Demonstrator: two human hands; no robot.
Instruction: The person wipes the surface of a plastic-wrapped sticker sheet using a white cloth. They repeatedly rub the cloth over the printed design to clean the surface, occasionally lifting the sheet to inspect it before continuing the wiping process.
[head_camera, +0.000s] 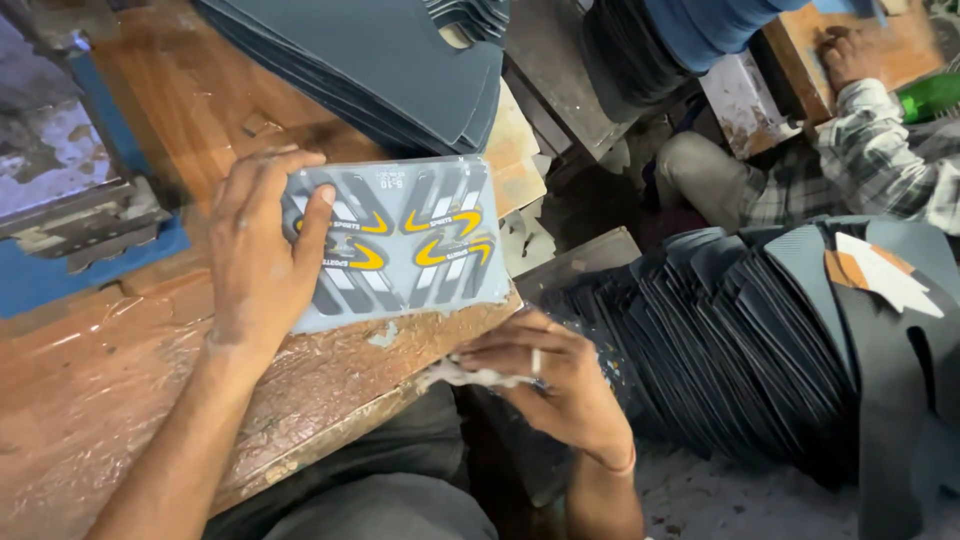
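Both hands busy: our left hand (258, 250) lies flat, fingers spread, pinning the grey sheet (400, 245) on the bench (90, 390) near its edge. Right hand (545, 380) pinches a pale scrap (470, 376) below that edge, fingers clamped.

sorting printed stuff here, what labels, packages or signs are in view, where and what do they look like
Printed sheet: flat on the wooden bench, pinned by the left hand; pale grey rectangle with dark stripes and yellow curved marks, rows mirrored.
No packages, signs or screens visible.
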